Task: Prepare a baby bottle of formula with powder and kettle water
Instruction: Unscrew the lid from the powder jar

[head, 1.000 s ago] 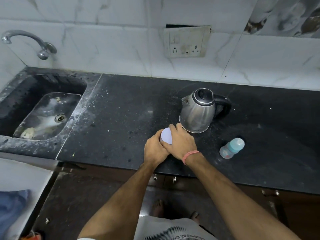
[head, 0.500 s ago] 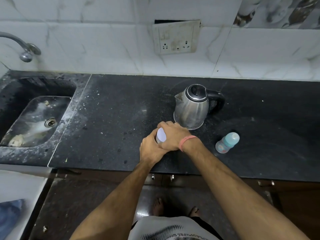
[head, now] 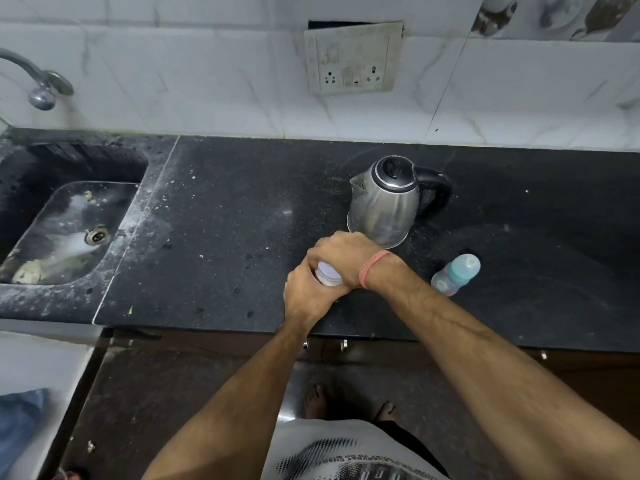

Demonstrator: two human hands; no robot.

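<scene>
Both hands clamp the powder jar (head: 328, 274): left hand (head: 304, 292) round its body, right hand (head: 341, 256) over the lid. Baby bottle (head: 455, 275) lies right, nearer the right hand.

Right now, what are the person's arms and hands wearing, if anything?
Both forearms are bare, with no sleeves in view. The right hand has a thin pink band round its wrist. The left hand wears nothing: no glove, ring or watch shows.
</scene>
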